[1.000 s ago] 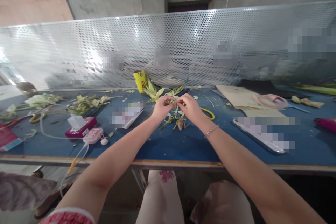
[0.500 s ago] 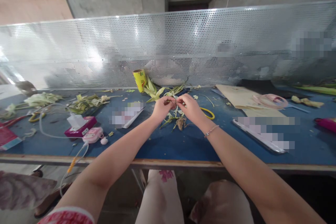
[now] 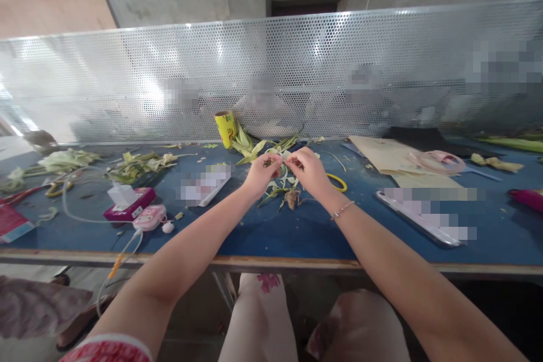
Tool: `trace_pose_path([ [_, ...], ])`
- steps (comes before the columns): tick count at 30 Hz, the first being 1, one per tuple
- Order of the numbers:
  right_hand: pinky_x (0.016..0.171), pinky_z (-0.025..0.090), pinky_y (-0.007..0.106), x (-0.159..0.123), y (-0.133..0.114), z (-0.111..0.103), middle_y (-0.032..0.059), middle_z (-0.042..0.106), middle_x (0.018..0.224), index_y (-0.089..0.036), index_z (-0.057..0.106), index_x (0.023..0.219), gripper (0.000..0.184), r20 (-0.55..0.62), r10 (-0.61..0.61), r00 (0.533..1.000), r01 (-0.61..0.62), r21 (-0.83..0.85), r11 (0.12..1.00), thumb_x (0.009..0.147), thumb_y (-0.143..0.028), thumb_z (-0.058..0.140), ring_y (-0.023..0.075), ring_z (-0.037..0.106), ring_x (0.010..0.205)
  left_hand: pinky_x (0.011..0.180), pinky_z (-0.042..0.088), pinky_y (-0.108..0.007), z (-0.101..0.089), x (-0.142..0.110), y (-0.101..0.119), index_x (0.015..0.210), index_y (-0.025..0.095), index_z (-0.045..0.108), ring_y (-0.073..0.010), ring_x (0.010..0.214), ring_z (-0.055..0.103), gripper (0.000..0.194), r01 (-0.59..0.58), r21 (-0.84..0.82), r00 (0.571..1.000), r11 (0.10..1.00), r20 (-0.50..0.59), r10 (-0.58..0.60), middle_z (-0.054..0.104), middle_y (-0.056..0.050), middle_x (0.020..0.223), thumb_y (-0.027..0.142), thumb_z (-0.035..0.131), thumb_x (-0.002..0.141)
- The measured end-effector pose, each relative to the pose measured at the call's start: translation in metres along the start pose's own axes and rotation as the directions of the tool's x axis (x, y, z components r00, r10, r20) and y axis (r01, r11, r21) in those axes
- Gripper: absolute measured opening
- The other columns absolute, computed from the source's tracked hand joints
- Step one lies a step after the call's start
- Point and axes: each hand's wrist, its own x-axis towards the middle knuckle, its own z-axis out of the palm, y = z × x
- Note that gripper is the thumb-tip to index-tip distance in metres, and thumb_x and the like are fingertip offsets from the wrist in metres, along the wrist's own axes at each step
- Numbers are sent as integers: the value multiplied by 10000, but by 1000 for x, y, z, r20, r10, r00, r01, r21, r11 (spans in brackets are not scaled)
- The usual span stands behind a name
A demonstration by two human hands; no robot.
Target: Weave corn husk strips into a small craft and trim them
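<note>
Above the middle of the blue table, my left hand (image 3: 263, 172) and my right hand (image 3: 309, 171) face each other, fingertips pinched close together. Between them is a thin, pale green strip of husk (image 3: 284, 171), partly hidden by the fingers. Below the hands lie leafy scraps (image 3: 275, 188) and a small brown, dried clump (image 3: 292, 199). A yellow loop-shaped handle (image 3: 338, 183) shows just right of my right wrist; the rest of it is hidden. Behind my left hand, long green husks (image 3: 250, 150) rest against a yellow tube (image 3: 225, 129).
Husk piles (image 3: 138, 168) lie left, near a magenta power block (image 3: 129, 205), a pink charger (image 3: 150, 218) and cables. Phone-like flat objects (image 3: 418, 218) flank my arms. Brown paper (image 3: 377, 155) with a pink coil (image 3: 436, 162) lies right. A perforated metal screen (image 3: 237, 68) borders the table's back.
My fingertips have drawn slightly apart, and more of the pale strip shows between and below them. The things lying on the table have stayed where they were.
</note>
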Motion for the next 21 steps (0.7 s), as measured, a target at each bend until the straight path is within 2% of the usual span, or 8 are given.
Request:
trace_pose_path([
  [5, 639, 458, 295, 0, -4, -2, 37, 537, 790, -205, 550, 763, 71, 0, 29, 1000, -29, -15, 999, 830, -194, 530, 150, 512, 668, 516, 428, -213, -1, 0, -1, 753, 165, 550, -53, 482, 479, 279, 45, -36, 998, 998, 47, -43, 520, 59, 587, 319, 745, 626],
  [10, 638, 458, 292, 0, -5, -3, 31, 541, 744, -204, 560, 759, 83, 5, 34, 999, -34, -22, 999, 820, -169, 515, 159, 526, 683, 512, 423, -215, -2, -1, -2, 772, 161, 543, -55, 474, 498, 340, 31, -31, 995, 999, 96, -27, 562, 48, 609, 356, 762, 600],
  [15, 651, 473, 301, -1, -2, 0, 42, 573, 768, -206, 568, 770, 82, 18, 34, 999, -34, 5, 999, 815, -176, 506, 168, 553, 718, 576, 457, -224, -1, 1, -4, 717, 154, 550, -62, 524, 516, 313, 11, -27, 998, 1000, 69, -9, 560, 45, 577, 360, 759, 608],
  [19, 662, 486, 309, -1, -1, 3, 42, 627, 795, -207, 600, 866, 92, 22, 106, 994, -108, 95, 990, 808, -226, 531, 170, 589, 731, 612, 468, -233, -1, 1, -4, 677, 149, 552, -72, 562, 530, 242, 21, -60, 999, 998, 36, -19, 555, 32, 574, 297, 740, 641],
  [21, 661, 489, 315, 0, -2, 4, 44, 645, 801, -207, 609, 854, 105, 34, 151, 988, -154, 144, 978, 807, -267, 537, 173, 600, 731, 628, 470, -243, -1, 1, -2, 662, 148, 549, -76, 569, 535, 216, 27, -63, 999, 998, 20, -26, 553, 27, 578, 273, 726, 658],
])
